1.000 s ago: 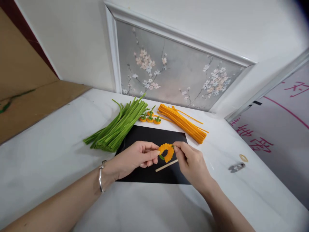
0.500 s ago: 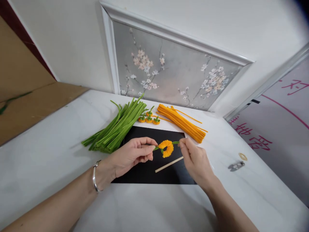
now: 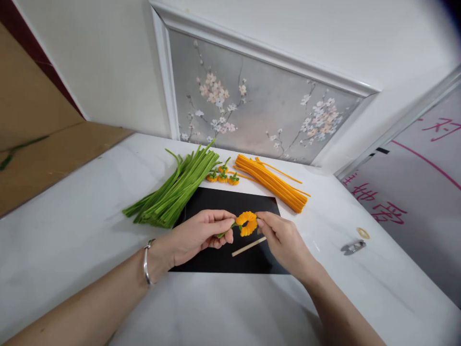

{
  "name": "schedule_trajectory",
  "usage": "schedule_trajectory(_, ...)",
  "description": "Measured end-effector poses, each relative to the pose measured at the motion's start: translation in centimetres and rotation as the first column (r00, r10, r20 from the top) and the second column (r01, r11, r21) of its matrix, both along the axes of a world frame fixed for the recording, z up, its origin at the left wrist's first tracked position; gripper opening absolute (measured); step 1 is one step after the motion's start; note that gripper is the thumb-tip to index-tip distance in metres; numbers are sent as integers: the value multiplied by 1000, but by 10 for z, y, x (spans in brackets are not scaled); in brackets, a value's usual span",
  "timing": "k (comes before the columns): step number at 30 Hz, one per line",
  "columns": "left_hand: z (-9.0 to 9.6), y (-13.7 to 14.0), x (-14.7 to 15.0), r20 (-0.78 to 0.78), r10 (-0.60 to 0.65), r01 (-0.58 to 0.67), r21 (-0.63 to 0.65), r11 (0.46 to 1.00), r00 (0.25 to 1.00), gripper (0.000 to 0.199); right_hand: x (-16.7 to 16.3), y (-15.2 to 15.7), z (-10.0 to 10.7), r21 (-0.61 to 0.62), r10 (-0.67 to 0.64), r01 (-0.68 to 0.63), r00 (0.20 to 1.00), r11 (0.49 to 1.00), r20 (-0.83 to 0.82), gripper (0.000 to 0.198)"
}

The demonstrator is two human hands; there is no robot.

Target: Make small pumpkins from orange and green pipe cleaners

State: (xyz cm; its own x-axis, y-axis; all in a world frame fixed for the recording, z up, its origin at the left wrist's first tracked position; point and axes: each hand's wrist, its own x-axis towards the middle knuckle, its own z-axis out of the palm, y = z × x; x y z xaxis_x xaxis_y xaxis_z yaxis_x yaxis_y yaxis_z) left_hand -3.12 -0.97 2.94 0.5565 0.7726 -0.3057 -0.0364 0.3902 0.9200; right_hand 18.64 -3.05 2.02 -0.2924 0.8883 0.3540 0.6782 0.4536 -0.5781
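Between my two hands, above a black mat, is a coil of orange pipe cleaner, curled into a ring with a gap in its middle. A green pipe cleaner runs through it. My left hand is closed, pinching the green length left of the coil, and a green end pokes out under its fingers. My right hand is closed at the coil's right edge, thumb and forefinger on the green length there, which they mostly cover. A pale wooden stick lies on the mat below, partly behind my right hand.
A bundle of green pipe cleaners lies back left, an orange bundle back right. Several small orange pieces with green tops sit between them. Snips and a yellowish band lie right. A framed panel stands behind.
My right hand has moved left, up to the coil's edge, covering the green length that showed there. A green end now shows under my left fingers.
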Motion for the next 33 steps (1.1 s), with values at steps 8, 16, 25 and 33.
schedule_trajectory(8, 2, 0, 0, -116, -57, 65, 69, 995, 992, 25, -3, -2, -1, 54, -96, 87, 976, 995, 196, 25)
schedule_trajectory(16, 2, 4, -4, -70, -27, 26, -3, 1000, 997, 23, 3, 1, 0, 35, -217, 214, 961, 976, 170, 24)
schedule_trajectory(25, -3, 5, -9, 28, -72, 72, -20, 997, 997, 26, 5, 2, 0, -16, -164, 167, 980, 986, 112, 25)
schedule_trajectory(33, 2, 7, -10, -3, -67, 66, -84, 994, 998, 41, 3, 3, -4, -139, -124, 113, 989, 984, -74, 27)
